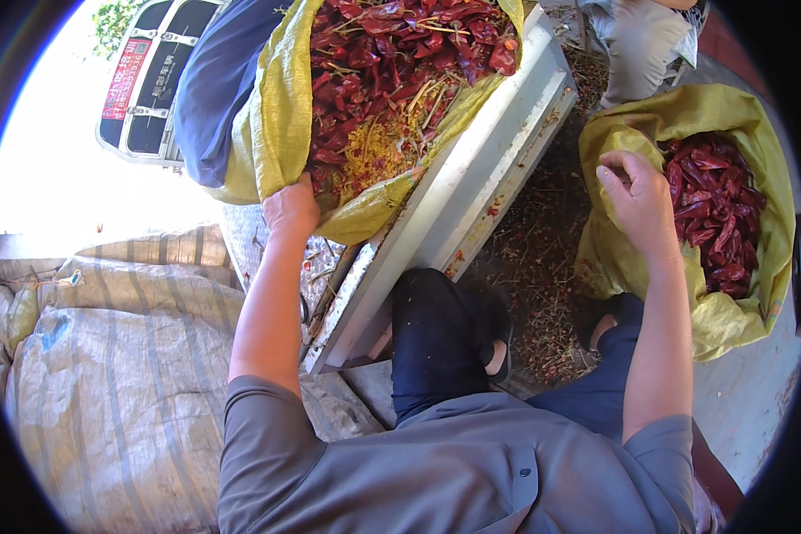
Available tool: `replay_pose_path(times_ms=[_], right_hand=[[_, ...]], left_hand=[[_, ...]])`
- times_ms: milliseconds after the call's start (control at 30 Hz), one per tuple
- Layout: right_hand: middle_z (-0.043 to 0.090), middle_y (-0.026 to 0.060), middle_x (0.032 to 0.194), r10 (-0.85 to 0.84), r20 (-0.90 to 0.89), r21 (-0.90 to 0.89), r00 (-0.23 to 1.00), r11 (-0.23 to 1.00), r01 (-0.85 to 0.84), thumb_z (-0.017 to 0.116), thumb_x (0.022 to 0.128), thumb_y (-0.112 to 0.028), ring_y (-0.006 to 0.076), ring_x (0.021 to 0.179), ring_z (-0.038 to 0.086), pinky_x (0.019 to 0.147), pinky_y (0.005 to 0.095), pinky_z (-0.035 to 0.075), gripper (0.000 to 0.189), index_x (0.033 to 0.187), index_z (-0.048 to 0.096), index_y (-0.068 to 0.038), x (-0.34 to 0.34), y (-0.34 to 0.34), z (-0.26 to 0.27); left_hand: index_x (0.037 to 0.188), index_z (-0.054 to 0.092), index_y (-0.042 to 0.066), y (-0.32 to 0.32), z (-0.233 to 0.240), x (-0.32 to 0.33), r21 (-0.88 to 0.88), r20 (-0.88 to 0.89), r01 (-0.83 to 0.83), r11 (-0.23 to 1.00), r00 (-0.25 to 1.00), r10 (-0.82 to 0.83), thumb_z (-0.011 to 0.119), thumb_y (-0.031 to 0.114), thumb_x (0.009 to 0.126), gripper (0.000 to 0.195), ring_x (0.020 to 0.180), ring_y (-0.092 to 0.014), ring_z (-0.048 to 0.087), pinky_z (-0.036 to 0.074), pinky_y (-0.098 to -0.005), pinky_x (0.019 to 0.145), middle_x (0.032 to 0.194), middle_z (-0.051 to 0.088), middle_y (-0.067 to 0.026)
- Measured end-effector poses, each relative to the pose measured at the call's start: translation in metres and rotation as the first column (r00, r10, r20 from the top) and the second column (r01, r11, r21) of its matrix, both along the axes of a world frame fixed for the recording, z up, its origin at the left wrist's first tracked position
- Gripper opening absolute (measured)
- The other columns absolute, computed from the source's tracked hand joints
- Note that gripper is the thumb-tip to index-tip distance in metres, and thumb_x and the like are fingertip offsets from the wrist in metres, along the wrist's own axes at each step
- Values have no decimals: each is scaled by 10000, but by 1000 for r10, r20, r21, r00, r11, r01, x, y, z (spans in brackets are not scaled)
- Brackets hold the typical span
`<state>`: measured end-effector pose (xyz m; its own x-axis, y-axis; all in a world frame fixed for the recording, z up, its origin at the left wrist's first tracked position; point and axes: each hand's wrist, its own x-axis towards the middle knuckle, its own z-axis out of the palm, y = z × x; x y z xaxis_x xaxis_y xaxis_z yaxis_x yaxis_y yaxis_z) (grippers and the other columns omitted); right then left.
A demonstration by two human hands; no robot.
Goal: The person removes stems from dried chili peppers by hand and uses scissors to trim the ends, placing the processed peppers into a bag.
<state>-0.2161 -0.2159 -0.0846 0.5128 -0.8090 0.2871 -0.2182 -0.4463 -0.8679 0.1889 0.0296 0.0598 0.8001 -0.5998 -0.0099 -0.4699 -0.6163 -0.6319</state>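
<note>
My left hand (292, 205) grips the folded rim of a yellow woven sack (284, 100), which lies open on a pale metal ledge. Inside the sack are dried red chilies (380, 60) with stems, and a patch of loose yellow seeds (372, 157) near its lower edge. My right hand (634, 190) hovers over the near side of a second yellow woven sack (597, 233), its fingers curled and the thumb close to the index finger. Whether something small sits between them cannot be seen. Whole dried red chilies (717, 207) fill that second sack.
Stems and chili scraps (541, 320) litter the floor around my feet. The metal ledge (467, 153) runs diagonally between the sacks. Striped woven sacking (127, 400) covers the left side. A vehicle (157, 80) bearing writing stands outside. Another person's clothed leg (641, 50) shows at upper right.
</note>
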Motion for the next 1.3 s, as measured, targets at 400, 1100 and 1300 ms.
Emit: replay_pose_path(times_ms=[400, 1100, 1300], right_hand=[[698, 165, 950, 41, 18, 26, 999, 999, -42, 681, 915, -152, 271, 822, 690, 744, 356, 538, 210, 1042, 685, 15, 6, 7, 0], [688, 61, 1098, 516, 622, 474, 590, 352, -807, 756, 920, -231, 139, 978, 655, 898, 315, 536, 447, 1282, 600, -21, 48, 93, 37], [675, 56, 932, 634, 499, 522, 591, 324, -789, 699, 940, -216, 115, 770, 645, 754, 266, 542, 339, 1182, 644, 15, 36, 83, 46]], left_hand=[[1154, 677, 165, 17, -2, -10, -481, -197, 99, 871, 956, -217, 733, 202, 857, 305, 795, -309, 694, 529, -410, 742, 830, 715, -116], [1077, 677, 8, -10, -52, -235, -422, -514, -879, 224, 29, -857, 718, 32, 887, 196, 602, -62, 491, 372, -205, 538, 815, 645, -22], [1158, 704, -6, -10, -43, -215, -418, -563, -812, 407, -121, -818, 747, 100, 880, 301, 674, -62, 512, 383, -207, 582, 902, 647, -17]])
